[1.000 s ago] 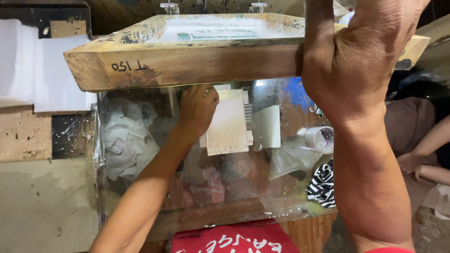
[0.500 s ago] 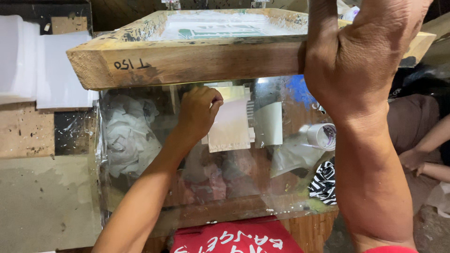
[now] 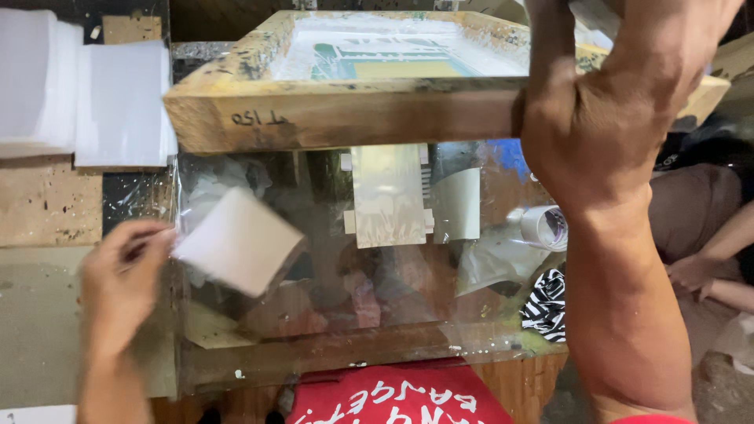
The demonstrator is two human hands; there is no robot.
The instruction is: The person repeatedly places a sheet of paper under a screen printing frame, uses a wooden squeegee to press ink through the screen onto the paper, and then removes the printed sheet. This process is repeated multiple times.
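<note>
My right hand (image 3: 605,118) has its grip clenched over the near edge of the wooden screen frame (image 3: 345,118), holding that frame tilted up off the glass worktop (image 3: 314,267), with the printing mesh (image 3: 393,51) showing pale with green and yellow patches inside it. My left hand (image 3: 118,275) is out at the left side of the glass, its grip pinched on the corner of a white paper sheet (image 3: 239,242); the sheet is blurred and hangs tilted over the left part of the glass, just clear of the frame's underside. Under the raised frame, a pale rectangular card (image 3: 389,196) lies flat on the glass near the middle, well apart from the sheet I hold. Through the glass I see crumpled cloth and plastic below. Stacks of white paper (image 3: 86,94) sit on the wooden board to the far left, beyond my left hand. A red cloth with white print (image 3: 400,400) lies at the near edge, and another person's hand (image 3: 691,271) rests low at the right.
</note>
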